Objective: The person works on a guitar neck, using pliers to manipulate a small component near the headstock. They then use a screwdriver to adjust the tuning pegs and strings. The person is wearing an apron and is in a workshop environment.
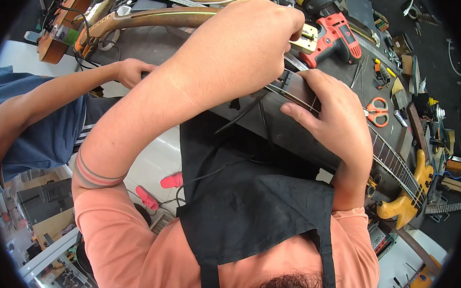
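Observation:
A bass guitar lies across the dark workbench, its yellow body (421, 178) at the right and its stringed neck (395, 161) running up and left. My right hand (338, 109) straddles the upper neck, thumb on the near side and fingers curled over the far side. Strings pass between them toward a dark nut. Just beyond that end, my left hand (279, 29) is closed, with a gold-coloured metal piece (307, 39) at its fingertips. I cannot make out what kind of piece it is. My left forearm hides part of the bench and the neck's end.
Past my hands lies a red and black power polisher (334, 34). Orange-handled scissors (378, 111) rest right of my right hand. A wooden instrument neck (166, 17) lies along the far side. Another person's hand (133, 72) touches the bench at the left. Black cables hang near my apron (254, 205).

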`<state>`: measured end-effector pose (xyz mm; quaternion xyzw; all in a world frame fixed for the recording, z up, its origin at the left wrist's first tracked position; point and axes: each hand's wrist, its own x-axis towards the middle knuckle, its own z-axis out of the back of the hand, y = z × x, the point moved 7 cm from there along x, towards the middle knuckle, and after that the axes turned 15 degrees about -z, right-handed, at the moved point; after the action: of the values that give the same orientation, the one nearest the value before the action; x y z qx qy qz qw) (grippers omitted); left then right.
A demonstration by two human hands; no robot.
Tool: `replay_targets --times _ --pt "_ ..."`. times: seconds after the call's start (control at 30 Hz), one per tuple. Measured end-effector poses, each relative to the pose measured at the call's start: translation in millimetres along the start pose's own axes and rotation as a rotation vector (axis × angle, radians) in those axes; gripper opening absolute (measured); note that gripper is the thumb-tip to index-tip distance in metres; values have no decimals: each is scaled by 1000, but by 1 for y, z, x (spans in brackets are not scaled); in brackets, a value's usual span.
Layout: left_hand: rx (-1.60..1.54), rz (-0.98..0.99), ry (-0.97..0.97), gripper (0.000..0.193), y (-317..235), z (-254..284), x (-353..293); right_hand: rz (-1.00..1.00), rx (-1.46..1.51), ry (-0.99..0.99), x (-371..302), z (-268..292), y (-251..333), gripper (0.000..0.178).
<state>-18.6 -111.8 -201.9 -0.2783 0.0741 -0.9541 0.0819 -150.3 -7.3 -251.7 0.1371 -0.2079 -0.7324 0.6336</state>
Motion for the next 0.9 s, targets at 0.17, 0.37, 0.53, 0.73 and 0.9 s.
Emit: replay_targets --times 0.17,0.37,0.53,0.73,0.9 --pt "-27 9 3 11 -2 1 -1 -2 -3 -9 -1 0 -1 50" --pt "-98 6 -12 12 -4 4 -4 6 -1 -22 -2 -2 -2 50" --pt "-299 79 -42 8 3 -1 -12 6 -10 -19 -1 -2 -2 48" --pt "-381 246 63 13 -8 14 -2 39 -10 -32 -2 -4 -1 48" --pt "-356 202 -64 12 3 -4 -15 46 -25 -32 -1 -5 1 48"
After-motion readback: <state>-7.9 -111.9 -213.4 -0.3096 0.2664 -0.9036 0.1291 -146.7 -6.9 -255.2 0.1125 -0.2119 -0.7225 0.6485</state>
